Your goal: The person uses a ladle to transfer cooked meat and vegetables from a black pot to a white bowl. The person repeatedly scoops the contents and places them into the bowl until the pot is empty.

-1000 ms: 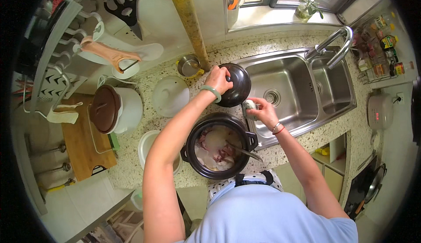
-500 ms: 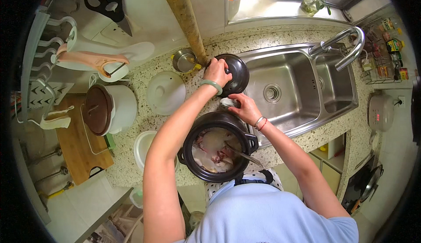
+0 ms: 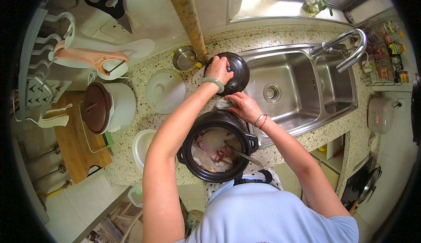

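My left hand (image 3: 218, 69), wearing a green bangle, grips the knob of a round black pot lid (image 3: 239, 76) at the sink's left edge. My right hand (image 3: 246, 108) is just below the lid, its fingers closed on a small crumpled whitish thing (image 3: 224, 104); its kind is unclear. In front of my body stands a black two-handled pot (image 3: 215, 120) without its cover. Inside it are pale liquid and pieces of raw-looking meat (image 3: 219, 154). A metal spoon (image 3: 244, 156) leans in the pot, its handle over the right rim.
A double steel sink (image 3: 291, 122) with a curved tap (image 3: 362, 45) lies right. Left are a white lid (image 3: 165, 90), a white bowl (image 3: 139, 148), a white pot with a brown lid (image 3: 97, 107) and a small metal pot (image 3: 184, 59). A yellowish pipe (image 3: 186, 14) rises behind.
Both hands stay almost in place at the black lid and the whitish thing. The view has shifted very slightly.
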The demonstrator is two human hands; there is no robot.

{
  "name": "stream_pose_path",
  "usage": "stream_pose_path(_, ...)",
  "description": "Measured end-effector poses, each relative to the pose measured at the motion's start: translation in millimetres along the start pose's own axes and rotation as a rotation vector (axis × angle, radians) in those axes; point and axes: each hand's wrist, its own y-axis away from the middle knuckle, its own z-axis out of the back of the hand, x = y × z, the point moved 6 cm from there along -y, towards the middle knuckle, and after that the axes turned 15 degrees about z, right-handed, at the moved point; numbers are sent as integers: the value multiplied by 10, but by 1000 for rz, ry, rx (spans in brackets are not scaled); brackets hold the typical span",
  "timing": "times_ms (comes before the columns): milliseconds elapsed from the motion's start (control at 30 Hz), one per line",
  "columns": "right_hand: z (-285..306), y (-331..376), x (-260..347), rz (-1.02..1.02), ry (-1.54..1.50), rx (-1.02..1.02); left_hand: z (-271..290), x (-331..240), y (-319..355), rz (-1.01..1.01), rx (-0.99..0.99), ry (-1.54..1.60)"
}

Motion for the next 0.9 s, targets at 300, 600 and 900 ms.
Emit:
stream_pose_path(300, 122, -20, 149, 85, 66, -105, 68, 5, 55, -35, -2, 39)
stream_pose_path(600, 889, 581, 860, 126, 19, -144, 982, 515, 1385, 195, 254, 711)
stream_pose_path(900, 749, 1029, 1520, 243, -10, 236, 623, 1621, 3359, 511, -214, 903)
